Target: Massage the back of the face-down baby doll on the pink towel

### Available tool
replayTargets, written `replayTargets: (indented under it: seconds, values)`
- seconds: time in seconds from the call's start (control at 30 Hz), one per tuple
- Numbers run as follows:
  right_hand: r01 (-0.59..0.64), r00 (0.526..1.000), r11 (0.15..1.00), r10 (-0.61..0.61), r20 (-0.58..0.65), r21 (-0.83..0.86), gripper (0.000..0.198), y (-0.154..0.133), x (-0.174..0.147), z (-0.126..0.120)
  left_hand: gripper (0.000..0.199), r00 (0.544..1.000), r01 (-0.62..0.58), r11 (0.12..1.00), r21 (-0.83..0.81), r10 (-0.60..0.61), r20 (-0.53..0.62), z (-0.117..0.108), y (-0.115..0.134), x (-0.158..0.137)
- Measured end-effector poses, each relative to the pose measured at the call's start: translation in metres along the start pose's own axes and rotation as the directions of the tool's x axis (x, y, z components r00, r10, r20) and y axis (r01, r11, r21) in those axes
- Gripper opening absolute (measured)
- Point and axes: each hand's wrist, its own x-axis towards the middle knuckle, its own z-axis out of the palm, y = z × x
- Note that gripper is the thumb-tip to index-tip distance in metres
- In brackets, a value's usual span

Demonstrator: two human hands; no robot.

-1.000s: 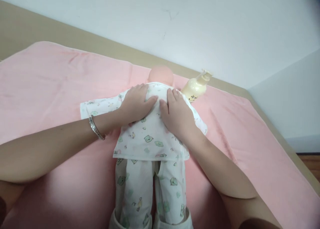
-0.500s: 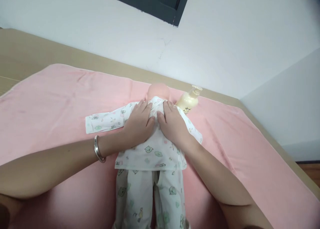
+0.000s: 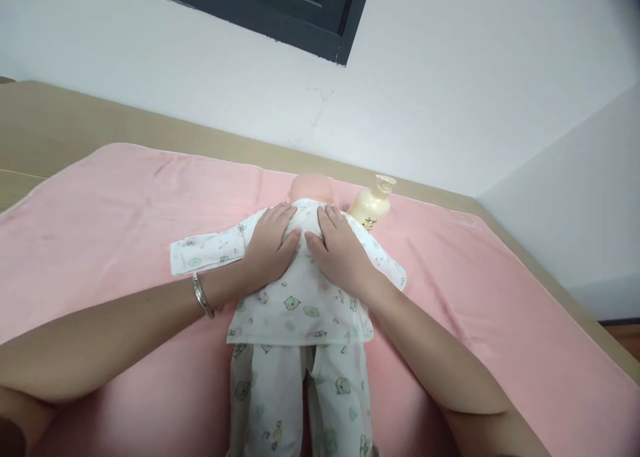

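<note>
left hand and right hand lie flat, gripping nothing, on animal-print shirt. pump bottle nearby; its dark marking unreadable.

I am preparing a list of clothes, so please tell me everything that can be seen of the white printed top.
The white top looks like thin, soft cloth, printed with green animal faces and other small pale motifs. It is on a doll, its straight hem overlapping matching trousers. One sleeve stretches left over the pink sheet; the other sleeve slants down to the right. The left hand and right hand rest on its upper part, hiding some of it.
</note>
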Motion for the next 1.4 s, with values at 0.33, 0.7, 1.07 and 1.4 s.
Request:
replayTargets:
  seconds: [0.33, 0.7, 1.07, 1.4]
  values:
    - [0.174, 0.975, 0.977, -0.189, -0.121, -0.125, 0.056, -0.020, -0.023, 0.000, 0.049, 0.994, -0.096, 0.991, -0.097, 0.089, -0.070, 0.003, -0.007, -0.002]
    - [0.125, 0.988, 0.992, -0.126, -0.091, -0.019, 0.058, -0.015, -0.017, 0.003, 0.048, 1.000, 0.014, 0.997, -0.081, -0.016, -0.027, 0.002, -0.002, -0.002]
    - [0.142, 0.986, 0.990, -0.143, -0.082, -0.017, 0.052, -0.013, -0.016, 0.006, 0.050, 0.996, 0.084, 0.996, -0.024, -0.084, 0.029, -0.005, 0.011, -0.003]
    - [0.149, 0.977, 0.989, -0.150, -0.150, -0.019, 0.052, -0.007, -0.012, 0.012, 0.049, 0.996, 0.075, 0.997, -0.026, -0.074, 0.039, -0.005, 0.009, -0.001]
